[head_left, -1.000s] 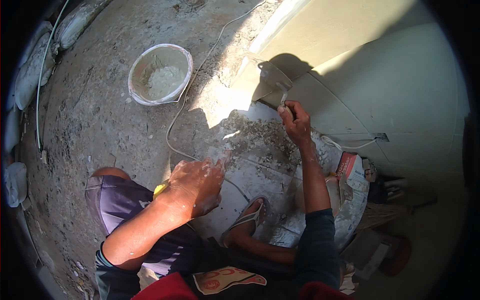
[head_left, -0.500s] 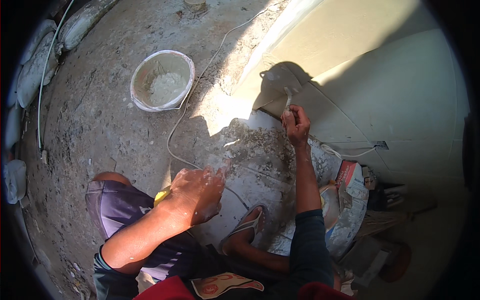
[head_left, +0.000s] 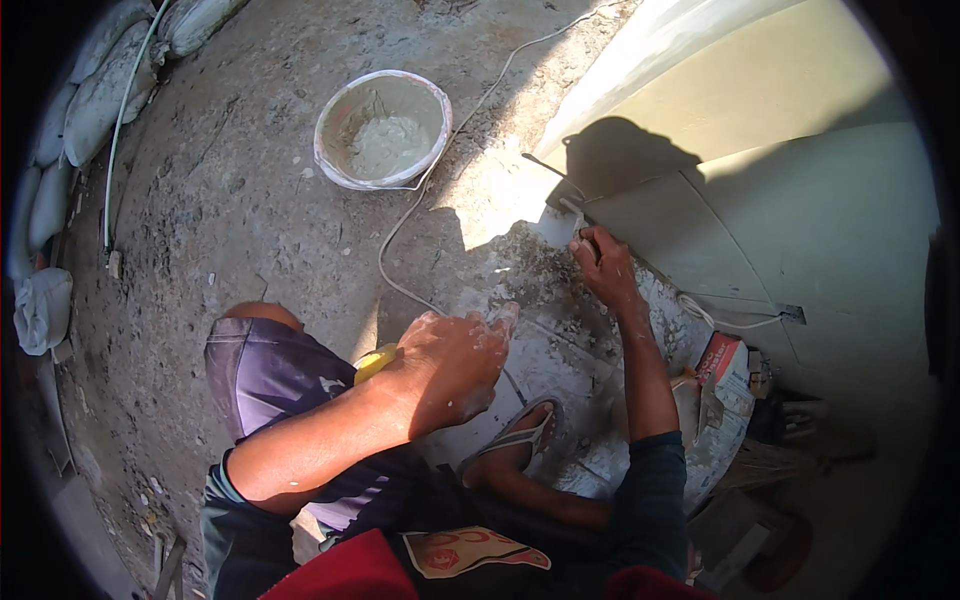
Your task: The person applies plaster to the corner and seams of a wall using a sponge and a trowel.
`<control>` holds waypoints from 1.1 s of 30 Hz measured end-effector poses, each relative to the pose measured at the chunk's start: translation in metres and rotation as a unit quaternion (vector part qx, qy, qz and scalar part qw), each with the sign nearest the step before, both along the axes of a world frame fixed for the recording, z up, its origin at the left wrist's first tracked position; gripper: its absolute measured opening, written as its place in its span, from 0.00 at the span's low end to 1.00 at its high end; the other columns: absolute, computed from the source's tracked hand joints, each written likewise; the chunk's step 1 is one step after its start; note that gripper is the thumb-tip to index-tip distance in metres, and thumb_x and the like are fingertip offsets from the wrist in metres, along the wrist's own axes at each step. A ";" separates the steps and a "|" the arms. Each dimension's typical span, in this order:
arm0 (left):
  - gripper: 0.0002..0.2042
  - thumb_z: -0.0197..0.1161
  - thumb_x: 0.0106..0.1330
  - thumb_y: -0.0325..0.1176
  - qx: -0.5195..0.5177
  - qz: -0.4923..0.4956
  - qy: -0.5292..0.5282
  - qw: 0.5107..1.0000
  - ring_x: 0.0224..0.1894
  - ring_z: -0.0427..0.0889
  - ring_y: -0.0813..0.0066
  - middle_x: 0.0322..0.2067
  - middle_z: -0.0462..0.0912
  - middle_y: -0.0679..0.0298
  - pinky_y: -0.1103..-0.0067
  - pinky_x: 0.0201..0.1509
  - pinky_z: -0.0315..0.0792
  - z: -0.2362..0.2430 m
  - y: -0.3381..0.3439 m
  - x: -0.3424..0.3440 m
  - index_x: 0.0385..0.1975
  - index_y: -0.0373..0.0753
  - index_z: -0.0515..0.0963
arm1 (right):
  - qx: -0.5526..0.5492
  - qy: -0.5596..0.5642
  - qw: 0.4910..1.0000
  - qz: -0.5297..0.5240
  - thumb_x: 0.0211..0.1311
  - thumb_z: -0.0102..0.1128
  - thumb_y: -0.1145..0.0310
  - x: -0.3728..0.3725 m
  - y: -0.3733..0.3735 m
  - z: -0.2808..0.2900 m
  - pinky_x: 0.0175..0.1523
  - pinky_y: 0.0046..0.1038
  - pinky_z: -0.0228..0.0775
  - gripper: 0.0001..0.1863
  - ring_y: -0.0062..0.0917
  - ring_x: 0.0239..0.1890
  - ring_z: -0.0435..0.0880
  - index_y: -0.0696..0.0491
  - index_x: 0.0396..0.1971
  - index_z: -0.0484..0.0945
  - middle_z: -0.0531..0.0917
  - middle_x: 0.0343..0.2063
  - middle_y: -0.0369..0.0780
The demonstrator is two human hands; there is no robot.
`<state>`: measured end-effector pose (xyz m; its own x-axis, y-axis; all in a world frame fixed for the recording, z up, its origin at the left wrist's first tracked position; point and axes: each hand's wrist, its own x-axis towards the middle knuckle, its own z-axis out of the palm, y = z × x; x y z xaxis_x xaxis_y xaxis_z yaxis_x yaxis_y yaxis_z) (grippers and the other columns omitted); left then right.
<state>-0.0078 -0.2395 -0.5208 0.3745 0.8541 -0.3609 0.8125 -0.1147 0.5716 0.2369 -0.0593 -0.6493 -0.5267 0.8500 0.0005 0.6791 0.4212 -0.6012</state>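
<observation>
Two bare hands show. The right hand (head_left: 606,268) grips the handle of a trowel (head_left: 578,226), whose blade, seen nearly edge-on, lies near the lower edge of the pale wall (head_left: 800,225); whether it touches cannot be told. The left hand (head_left: 452,362) has curled fingers smeared white; whether it holds the yellow object (head_left: 374,362) by its wrist cannot be made out. On the rough floor (head_left: 265,205), left of the wall's lower edge, stands a bucket (head_left: 345,115) of wet-looking grey mix (head_left: 390,147). Should the trowel tilt, its edge could score the wall. The cable (head_left: 381,262) running beside the bucket toward the sandal (head_left: 520,437) could catch a shifting foot, and a tug might jostle the bucket.
</observation>
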 end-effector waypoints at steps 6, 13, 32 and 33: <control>0.19 0.61 0.51 0.32 0.091 -0.001 -0.042 0.995 0.34 0.84 0.55 0.26 0.81 0.52 0.63 0.33 0.76 -0.027 -0.012 -0.008 0.43 0.29 0.75 | 0.199 -0.165 0.952 0.163 0.61 0.58 0.64 -0.157 0.007 0.048 0.40 0.42 0.74 0.11 0.45 0.33 0.83 0.53 0.41 0.78 0.83 0.33 0.47; 0.16 0.60 0.51 0.30 0.118 0.030 -0.081 0.989 0.30 0.84 0.53 0.23 0.81 0.53 0.62 0.32 0.76 -0.045 -0.005 -0.011 0.39 0.29 0.76 | 0.269 -0.325 0.862 0.279 0.57 0.59 0.68 -0.310 0.029 -0.022 0.39 0.36 0.77 0.08 0.36 0.41 0.84 0.50 0.32 0.85 0.86 0.35 0.42; 0.17 0.60 0.54 0.30 0.058 -0.014 -0.034 0.998 0.36 0.84 0.54 0.30 0.82 0.53 0.62 0.36 0.75 -0.030 -0.021 -0.035 0.44 0.31 0.75 | 0.082 0.086 0.991 0.061 0.55 0.68 0.66 -0.167 0.002 -0.020 0.44 0.31 0.77 0.19 0.38 0.39 0.87 0.56 0.47 0.81 0.86 0.34 0.48; 0.18 0.60 0.55 0.31 0.083 0.001 -0.024 0.996 0.36 0.84 0.54 0.31 0.82 0.53 0.62 0.36 0.75 -0.033 -0.025 -0.037 0.46 0.31 0.74 | -0.001 0.058 0.998 0.028 0.56 0.68 0.67 -0.155 -0.010 -0.001 0.45 0.29 0.77 0.19 0.31 0.38 0.87 0.58 0.47 0.80 0.86 0.33 0.47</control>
